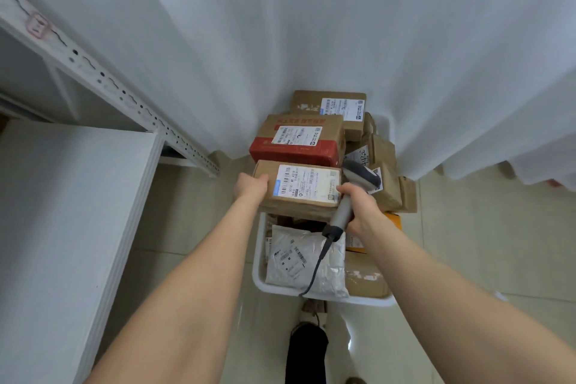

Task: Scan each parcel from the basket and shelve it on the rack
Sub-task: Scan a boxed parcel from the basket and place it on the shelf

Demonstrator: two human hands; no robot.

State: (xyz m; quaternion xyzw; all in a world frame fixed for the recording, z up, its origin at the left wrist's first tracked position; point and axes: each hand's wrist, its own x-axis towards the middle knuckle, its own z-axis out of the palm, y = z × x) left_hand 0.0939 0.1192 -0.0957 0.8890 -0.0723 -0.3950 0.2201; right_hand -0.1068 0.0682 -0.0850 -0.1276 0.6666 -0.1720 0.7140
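A brown cardboard parcel (299,187) with a white shipping label faces up over the white basket (258,274). My left hand (251,188) grips its left end. My right hand (361,207) holds a grey barcode scanner (349,199) by the handle, and a fingertip touches the parcel's right edge. The scanner's head lies beside the parcel's right end, and its black cable hangs down over the basket. Inside the basket lie a silver-grey mailer bag (305,259) and brown parcels.
Behind the held parcel sit a red-and-brown box (296,140), another brown box (330,106) and several brown paper parcels (386,178). The white rack (71,196) stands at the left with a perforated upright. White curtains hang behind. My foot (307,349) stands on the tiled floor.
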